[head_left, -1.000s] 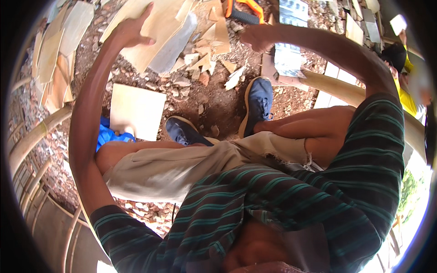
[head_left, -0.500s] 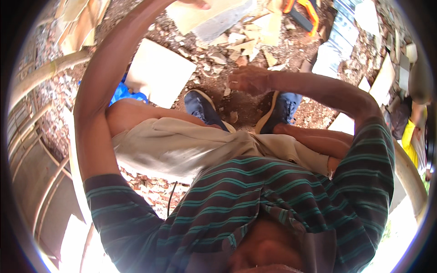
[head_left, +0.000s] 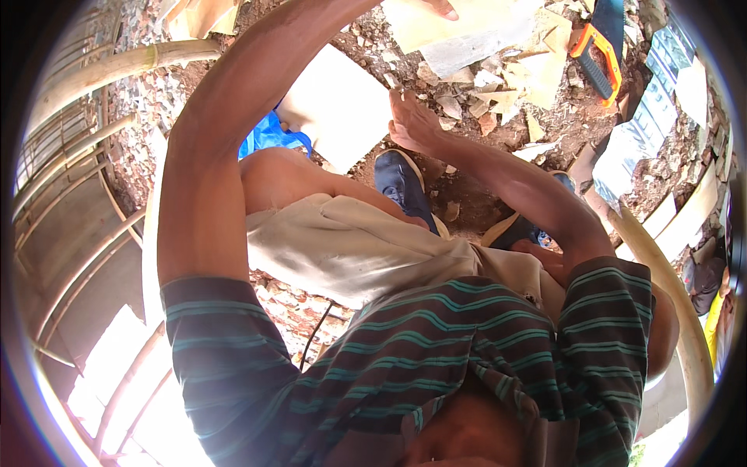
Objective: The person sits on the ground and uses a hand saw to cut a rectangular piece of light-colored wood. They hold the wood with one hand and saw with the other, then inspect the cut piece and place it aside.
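Observation:
At the top edge my left hand is only partly in view, its visible fingers stretched out over a pale, flat board. My right hand is held above the ground near the right corner of a square, pale panel. Its fingers are bent and drawn together, and a small tip seems to stick out from them; what it is I cannot make out. Beyond the broken pieces lies a handsaw with an orange and black handle and a dark blade.
Broken flat offcuts litter the brown soil. Blue plastic lies beside my left knee. My dark blue shoe stands near the panel. Shiny printed sheets lie at right, and curved poles rise at left.
The view has shifted, so the ground appears farther right and lower. My right hand has moved left, from between the shoes to the square panel's corner. My left hand stays over the board.

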`<state>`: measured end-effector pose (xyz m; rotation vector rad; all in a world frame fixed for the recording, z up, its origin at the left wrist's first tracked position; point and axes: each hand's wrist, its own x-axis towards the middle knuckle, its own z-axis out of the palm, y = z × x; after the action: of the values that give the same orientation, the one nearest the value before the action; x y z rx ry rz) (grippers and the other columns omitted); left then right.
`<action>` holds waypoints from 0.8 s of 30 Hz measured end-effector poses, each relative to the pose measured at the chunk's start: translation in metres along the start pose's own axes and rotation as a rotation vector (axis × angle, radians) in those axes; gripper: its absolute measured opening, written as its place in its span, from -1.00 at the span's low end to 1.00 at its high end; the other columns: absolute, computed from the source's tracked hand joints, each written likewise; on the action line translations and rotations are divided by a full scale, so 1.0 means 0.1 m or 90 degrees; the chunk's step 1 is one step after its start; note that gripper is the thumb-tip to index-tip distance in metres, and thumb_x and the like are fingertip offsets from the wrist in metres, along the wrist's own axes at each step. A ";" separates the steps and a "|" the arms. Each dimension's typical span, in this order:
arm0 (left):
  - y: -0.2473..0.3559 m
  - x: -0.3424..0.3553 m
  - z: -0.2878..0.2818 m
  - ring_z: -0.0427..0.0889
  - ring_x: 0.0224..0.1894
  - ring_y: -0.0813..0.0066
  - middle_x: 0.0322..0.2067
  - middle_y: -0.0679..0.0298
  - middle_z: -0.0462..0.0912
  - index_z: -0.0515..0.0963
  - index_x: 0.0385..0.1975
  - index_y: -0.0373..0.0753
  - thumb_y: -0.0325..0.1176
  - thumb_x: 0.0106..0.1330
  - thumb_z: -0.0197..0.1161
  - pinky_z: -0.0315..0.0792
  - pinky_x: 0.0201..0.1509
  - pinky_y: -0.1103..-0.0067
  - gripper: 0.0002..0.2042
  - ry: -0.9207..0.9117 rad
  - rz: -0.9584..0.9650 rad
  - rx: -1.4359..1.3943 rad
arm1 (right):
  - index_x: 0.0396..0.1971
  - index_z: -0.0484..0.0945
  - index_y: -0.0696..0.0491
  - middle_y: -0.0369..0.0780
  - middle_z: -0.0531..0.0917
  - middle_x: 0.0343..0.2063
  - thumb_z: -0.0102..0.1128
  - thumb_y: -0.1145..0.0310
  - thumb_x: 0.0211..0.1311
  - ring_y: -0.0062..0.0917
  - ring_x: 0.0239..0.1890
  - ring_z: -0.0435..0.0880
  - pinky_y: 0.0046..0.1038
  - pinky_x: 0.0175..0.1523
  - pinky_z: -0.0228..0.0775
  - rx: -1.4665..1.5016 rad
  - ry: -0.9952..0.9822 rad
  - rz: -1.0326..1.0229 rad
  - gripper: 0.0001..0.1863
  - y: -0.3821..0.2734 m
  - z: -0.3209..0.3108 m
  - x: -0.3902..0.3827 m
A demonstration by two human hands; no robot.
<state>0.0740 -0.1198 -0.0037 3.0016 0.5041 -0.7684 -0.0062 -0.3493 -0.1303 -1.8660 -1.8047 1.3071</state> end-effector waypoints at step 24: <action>0.11 -0.16 -0.15 0.58 -0.03 -0.19 -0.15 -0.14 0.65 -0.34 0.47 -0.01 0.10 -0.05 0.50 0.24 0.30 0.15 0.22 -0.037 -0.035 -0.099 | -0.11 0.51 0.30 0.16 0.58 -0.14 0.13 0.45 -0.09 -0.04 0.01 0.56 -0.20 0.10 0.39 0.316 0.043 -0.079 -0.55 -0.10 -0.07 -0.09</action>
<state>0.0716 -0.1342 0.0164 2.8243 0.6151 -0.7786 -0.0065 -0.3520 -0.1149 -1.4860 -1.3727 1.4589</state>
